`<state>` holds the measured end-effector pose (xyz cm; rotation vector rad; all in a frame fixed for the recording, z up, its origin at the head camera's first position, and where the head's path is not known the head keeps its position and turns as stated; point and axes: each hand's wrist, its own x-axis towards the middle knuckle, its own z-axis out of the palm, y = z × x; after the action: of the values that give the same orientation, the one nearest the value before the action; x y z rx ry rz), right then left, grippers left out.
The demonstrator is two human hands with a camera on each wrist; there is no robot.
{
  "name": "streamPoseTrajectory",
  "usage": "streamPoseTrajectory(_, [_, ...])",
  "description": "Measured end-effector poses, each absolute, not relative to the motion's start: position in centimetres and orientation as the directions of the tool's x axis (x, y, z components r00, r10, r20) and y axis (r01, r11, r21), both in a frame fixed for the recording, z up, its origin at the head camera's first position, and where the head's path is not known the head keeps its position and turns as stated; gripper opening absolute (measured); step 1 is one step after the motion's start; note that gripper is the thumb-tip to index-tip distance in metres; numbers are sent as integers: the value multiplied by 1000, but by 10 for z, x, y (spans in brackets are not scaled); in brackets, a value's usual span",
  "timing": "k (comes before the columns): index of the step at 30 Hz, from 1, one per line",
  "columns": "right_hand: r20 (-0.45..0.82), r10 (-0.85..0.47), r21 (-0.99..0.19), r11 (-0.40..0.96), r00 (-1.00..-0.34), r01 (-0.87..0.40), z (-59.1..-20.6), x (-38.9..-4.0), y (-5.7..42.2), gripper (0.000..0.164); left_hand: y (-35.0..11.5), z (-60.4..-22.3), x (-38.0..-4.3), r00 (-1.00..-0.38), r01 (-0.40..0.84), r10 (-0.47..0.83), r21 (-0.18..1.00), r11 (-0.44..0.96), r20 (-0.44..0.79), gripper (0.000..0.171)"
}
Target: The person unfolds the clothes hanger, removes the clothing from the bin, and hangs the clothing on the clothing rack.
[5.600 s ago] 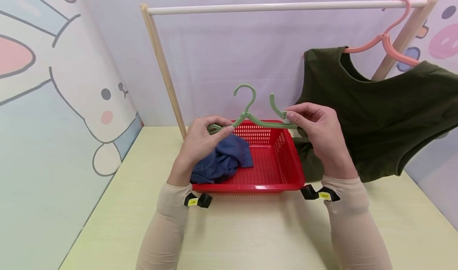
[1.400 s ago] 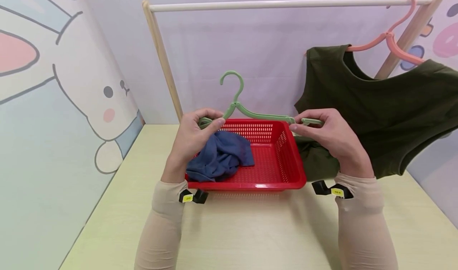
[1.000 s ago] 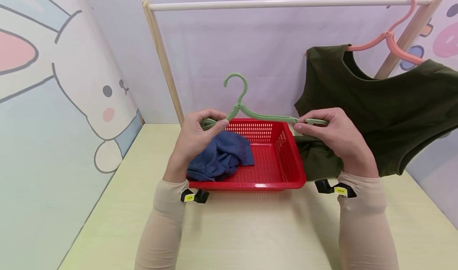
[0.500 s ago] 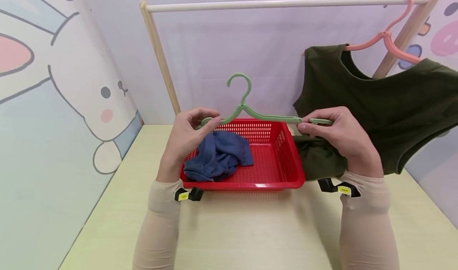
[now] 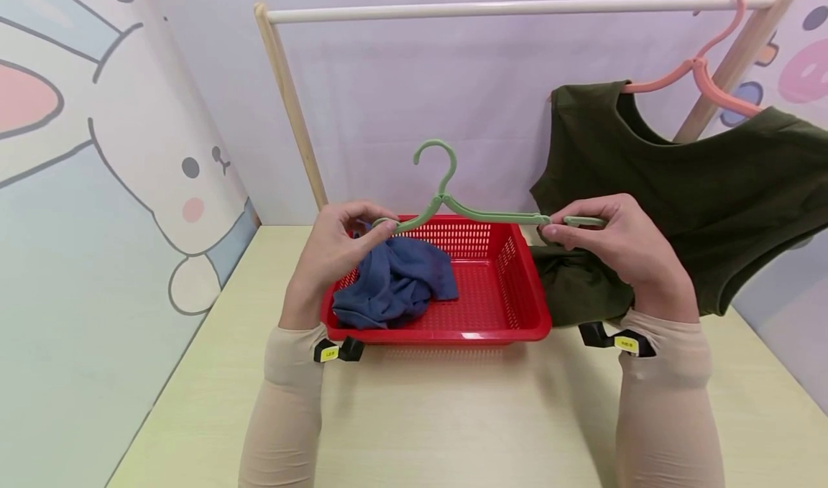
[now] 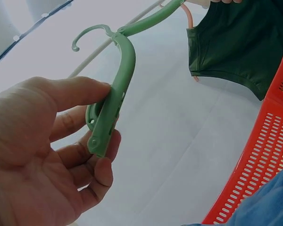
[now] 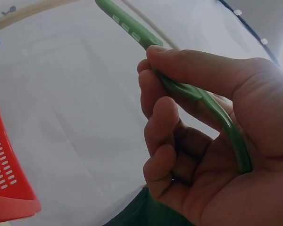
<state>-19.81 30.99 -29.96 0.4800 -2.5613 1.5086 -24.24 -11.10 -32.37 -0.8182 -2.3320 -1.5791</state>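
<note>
A green folding clothes hanger (image 5: 491,215) is held up level above a red basket (image 5: 440,335), its hook upward. My left hand (image 5: 330,247) pinches the hanger's left arm between thumb and fingers. In the left wrist view that arm (image 6: 120,75) has its end piece folded back beside it. My right hand (image 5: 624,247) pinches the joint of the right arm, whose end piece (image 7: 226,125) extends outward and crosses the palm in the right wrist view. Crumpled blue cloth (image 5: 401,279) lies in the basket's left part.
A rack with a white rail (image 5: 504,9) and wooden posts stands behind. At its right end a dark green sleeveless top (image 5: 686,186) hangs on a pink hanger (image 5: 718,96), its lower part reaching the pale table (image 5: 453,430) beside the basket. Walls flank both sides.
The hanger's right end piece, tilted upward at first, now runs outward in line. My left hand has slid outward along the left arm, and my right hand has moved right with the hanger.
</note>
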Motion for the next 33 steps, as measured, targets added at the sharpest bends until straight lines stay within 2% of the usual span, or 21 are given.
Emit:
streamPoseTrajectory(9, [283,-157,-835,445,-946,-323,-301,-196,308,16,-104,-326,-243,-812,580,239,784,224,532,12])
streamPoseTrajectory(22, [277,-118,-839,454,-953,-300,-300,-196,309,18,-99,-326,-243,-807,588,177,795,149,564,14])
streamPoseTrajectory(33, [265,-104,-835,473,-959,-282,-300,-196,310,20,-102,-326,-243,-847,532,65,843,85,528,21])
